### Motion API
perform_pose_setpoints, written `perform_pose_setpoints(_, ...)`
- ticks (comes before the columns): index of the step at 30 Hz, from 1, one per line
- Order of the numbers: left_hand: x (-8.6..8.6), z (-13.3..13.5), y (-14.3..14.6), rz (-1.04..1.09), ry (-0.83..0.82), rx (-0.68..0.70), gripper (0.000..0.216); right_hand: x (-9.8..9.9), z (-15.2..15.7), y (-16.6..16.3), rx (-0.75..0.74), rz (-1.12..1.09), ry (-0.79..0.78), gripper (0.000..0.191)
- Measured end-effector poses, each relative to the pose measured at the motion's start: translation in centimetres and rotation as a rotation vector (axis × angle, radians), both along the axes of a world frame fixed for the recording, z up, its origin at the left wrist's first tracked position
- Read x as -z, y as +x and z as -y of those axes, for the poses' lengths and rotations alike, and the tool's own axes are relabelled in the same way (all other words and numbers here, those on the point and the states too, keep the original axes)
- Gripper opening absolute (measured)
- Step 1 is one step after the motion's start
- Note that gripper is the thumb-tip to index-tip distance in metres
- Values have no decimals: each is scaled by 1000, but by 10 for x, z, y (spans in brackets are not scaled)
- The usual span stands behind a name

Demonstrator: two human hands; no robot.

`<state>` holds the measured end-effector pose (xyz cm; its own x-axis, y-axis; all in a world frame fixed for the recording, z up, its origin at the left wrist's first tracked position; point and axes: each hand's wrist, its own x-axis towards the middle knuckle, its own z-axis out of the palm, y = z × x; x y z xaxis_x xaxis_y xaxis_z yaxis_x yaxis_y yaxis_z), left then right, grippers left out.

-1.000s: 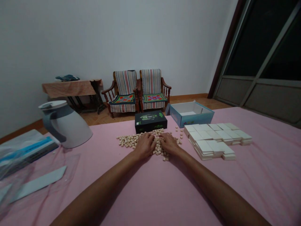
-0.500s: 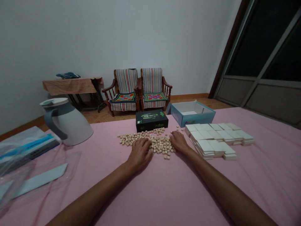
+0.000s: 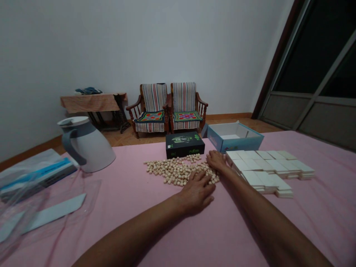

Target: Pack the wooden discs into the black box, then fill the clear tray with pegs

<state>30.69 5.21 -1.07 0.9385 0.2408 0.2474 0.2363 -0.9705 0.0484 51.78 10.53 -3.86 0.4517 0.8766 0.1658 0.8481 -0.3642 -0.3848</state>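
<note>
A spread of several small pale wooden pieces [image 3: 174, 170] lies on the pink cloth [image 3: 211, 230]. My left hand [image 3: 197, 191] rests flat on the cloth at the near right edge of the pieces, fingers stretched out and touching them. Farther back, my right hand [image 3: 215, 160] lies palm down at the far right end of the pieces, between them and the stacks of cream cards [image 3: 267, 170]. Neither hand holds anything I can see.
A black box [image 3: 185, 145] and an open blue box [image 3: 235, 136] stand behind the pieces. A white jug [image 3: 85, 144] leans at the left, with plastic sleeves and papers [image 3: 33, 181] beside it. Two striped chairs [image 3: 168, 107] and a small covered table [image 3: 93, 103] stand by the wall.
Both hands were together on top of the pile; they have parted, the right sliding back toward the cards and the left drawing to the near right edge. The view has shifted left.
</note>
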Motion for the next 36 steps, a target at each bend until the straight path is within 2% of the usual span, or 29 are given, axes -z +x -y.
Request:
perform_pose_setpoints(5,2,-4,-15,35,-14,-20,26,2,15,-19,-115,-7,1,32)
perform_pose_setpoints(9,2,-12,-41,116,-84,-34,41,-5,15,-31,-184,-27,54,34)
perform_pose_setpoints(11,3,-29,-54,186,-94,-172,40,-9,7,-33,-189,-24,88,36)
perform_pose_setpoints(13,4,-56,-68,248,-99,-474,35,-11,-3,-35,-186,-19,106,37)
perform_pose_setpoints(14,5,-71,-76,266,-96,-578,36,-11,-7,-36,-183,-16,108,37)
perform_pose_setpoints(17,6,-118,-95,260,-92,-771,41,-8,-17,-40,-175,-10,95,34)
perform_pose_setpoints(19,9,-139,-104,228,-113,-846,44,-5,-19,-44,-181,-6,84,32)
perform_pose_setpoints(22,16,-147,-105,178,-153,-814,44,-4,-18,-48,-209,-4,67,32)
perform_pose_setpoints(27,19,-127,-98,161,-199,-619,40,-12,-16,-47,-315,-40,23,19)
perform_pose_setpoints(29,17,-123,-97,165,-214,-573,39,-14,-18,-46,-319,-41,37,20)
perform_pose_setpoints(36,14,-133,-78,129,-183,-663,40,-11,-29,-63,-296,11,15,29)
